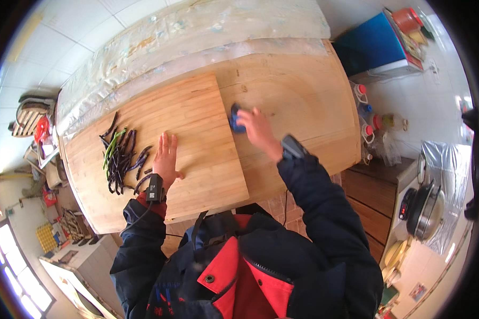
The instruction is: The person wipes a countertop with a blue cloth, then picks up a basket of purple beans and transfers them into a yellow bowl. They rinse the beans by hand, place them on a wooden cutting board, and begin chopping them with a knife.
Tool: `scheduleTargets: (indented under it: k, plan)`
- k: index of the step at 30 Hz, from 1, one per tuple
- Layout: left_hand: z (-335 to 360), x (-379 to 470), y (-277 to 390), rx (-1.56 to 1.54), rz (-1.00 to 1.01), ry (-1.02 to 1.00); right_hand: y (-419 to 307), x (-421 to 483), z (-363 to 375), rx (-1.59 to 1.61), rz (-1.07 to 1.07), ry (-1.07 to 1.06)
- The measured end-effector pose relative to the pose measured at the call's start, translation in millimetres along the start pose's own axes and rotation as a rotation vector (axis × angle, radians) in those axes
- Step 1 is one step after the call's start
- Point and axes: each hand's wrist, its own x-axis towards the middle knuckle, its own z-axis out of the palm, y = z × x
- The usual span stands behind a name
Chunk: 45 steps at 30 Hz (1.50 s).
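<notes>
My left hand (167,159) lies flat on a wooden cutting board (199,131), its fingers stretched out and its thumb apart. Just left of it is a heap of long dark purple bean pods (121,163), with a few green pods (111,147) among them. Several shorter pods (141,159) lie loose between the heap and my hand. Past the board's right edge, my right hand (257,129) grips a small blue object (237,119). Both are blurred, so I cannot tell whether it is a cloth.
The board rests on a larger wooden table (295,99). A patterned plastic sheet (231,24) covers the back. Capped plastic bottles (361,89) stand beyond the right edge, near a blue box (369,44). An electric pan (427,211) sits on the right-hand counter.
</notes>
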Motion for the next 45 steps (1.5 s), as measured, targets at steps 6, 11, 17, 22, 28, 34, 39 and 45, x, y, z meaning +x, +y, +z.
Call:
scheduleTargets:
  k: [6, 11, 17, 22, 28, 34, 39, 45]
  plan:
    - [4, -1, -7, -0.031, 0.052, 0.027, -61, -229, -8, 0.03, 0.117, -0.266]
    - [13, 3, -13, 0.006, 0.101, 0.027, -99, -378, -19, 0.49, 1.104, 0.127]
    - [22, 8, -32, 0.023, 0.241, 0.069, -118, -451, -46, 0.799, 1.423, 0.715]
    - [33, 14, 20, 0.272, 0.263, -0.003, -141, -471, -66, 0.808, 1.354, 1.059]
    - [88, -37, 274, -0.826, 0.678, -0.658, -141, -485, -103, 0.657, 1.141, 1.137]
    - [141, -142, 492, -1.29, 0.347, -1.434, -150, -513, -171, 0.205, 0.719, 1.06]
    - [178, -198, 609, -1.473, 0.375, -2.188, -158, -606, -232, 0.595, 0.719, 1.181]
    - [223, -280, 692, -1.105, -0.031, -1.947, -143, -700, -235, 1.665, 0.851, 1.392]
